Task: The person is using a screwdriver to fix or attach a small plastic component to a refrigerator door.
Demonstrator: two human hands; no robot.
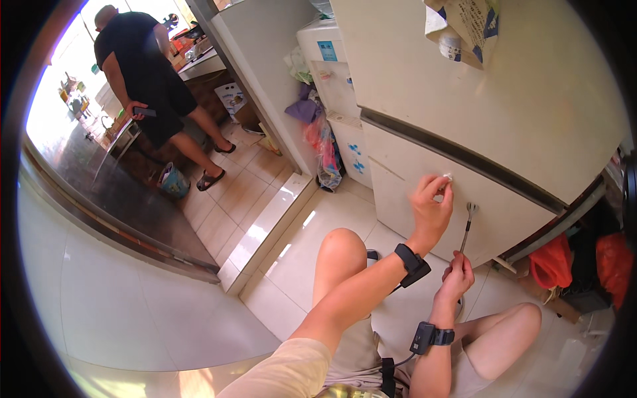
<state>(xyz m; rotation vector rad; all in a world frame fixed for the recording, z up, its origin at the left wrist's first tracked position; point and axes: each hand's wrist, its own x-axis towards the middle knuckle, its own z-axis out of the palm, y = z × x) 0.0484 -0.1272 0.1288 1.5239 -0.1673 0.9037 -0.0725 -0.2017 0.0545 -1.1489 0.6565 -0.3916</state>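
Note:
My left hand (pixel 431 202) is closed in a pinch on a small white scrap (pixel 448 177) at the front of the fridge's lower cream door (pixel 398 189). Below and to its right, my right hand (pixel 456 275) grips a slender metal scraper (pixel 470 222) by its handle, with the flattened silver head pointing up at the same door, just right of my left hand. Whether that head touches the door is not clear. A dark recessed strip (pixel 478 166) divides the lower door from the upper one, where torn printed paper (pixel 464 26) hangs near the top.
A white water dispenser (pixel 345 146) stands left of the fridge, beside bunched plastic bags (pixel 308 113). A step (pixel 265 232) leads into a kitchen, where a person in black (pixel 139 73) stands holding a phone. Red bags (pixel 551 259) lie right of the fridge. My bent legs are on the tiles.

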